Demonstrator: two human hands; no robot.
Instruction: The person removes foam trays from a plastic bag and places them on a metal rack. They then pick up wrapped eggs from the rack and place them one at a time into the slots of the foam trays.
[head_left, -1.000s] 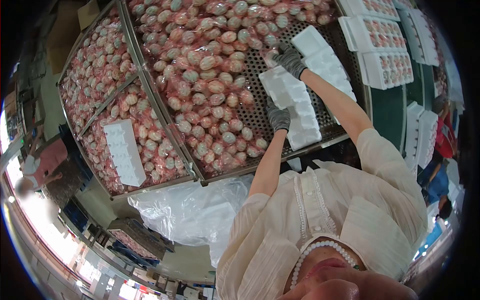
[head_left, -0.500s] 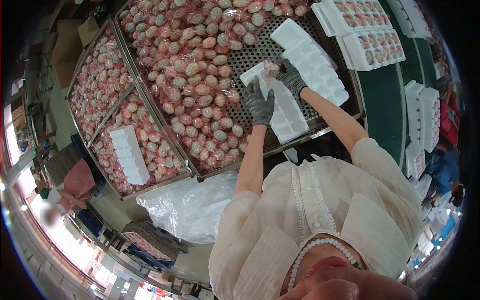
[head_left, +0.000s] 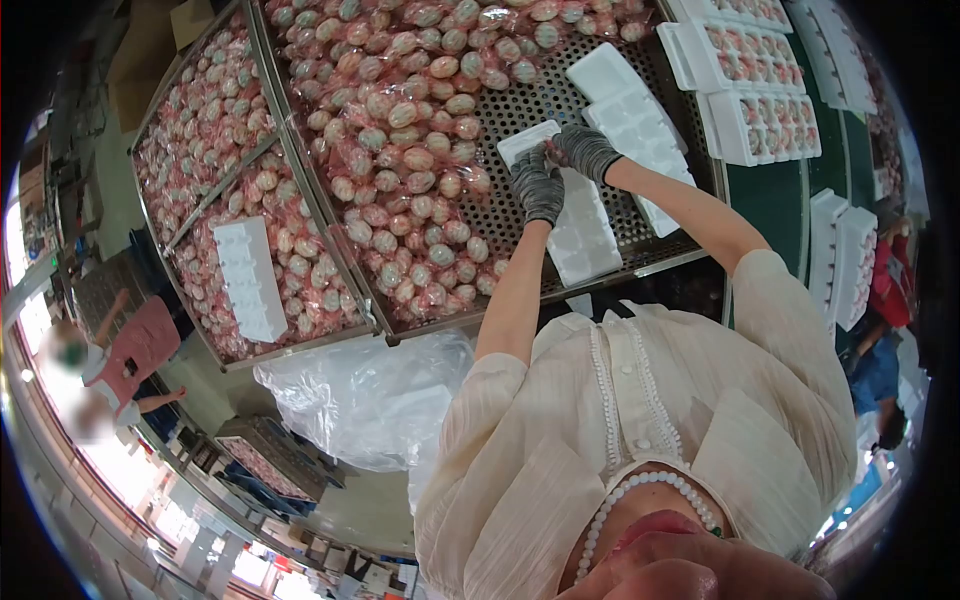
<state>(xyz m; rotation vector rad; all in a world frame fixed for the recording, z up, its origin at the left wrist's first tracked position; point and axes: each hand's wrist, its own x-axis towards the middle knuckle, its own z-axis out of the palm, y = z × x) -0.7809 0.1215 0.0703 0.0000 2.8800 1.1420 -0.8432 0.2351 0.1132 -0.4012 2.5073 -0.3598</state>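
Fingers: left hand (head_left: 540, 187) and right hand (head_left: 585, 150) curled, grip unclear | foam tray (head_left: 585, 245) beneath, touching.

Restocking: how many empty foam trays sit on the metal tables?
3: one tray under the left hand, one beside it, one on the left table; stacks may hide more.

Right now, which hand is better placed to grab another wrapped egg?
Probably left: the left hand is at the edge of the foam tray nearest the wrapped eggs; the right hand is over the tray, farther from them.
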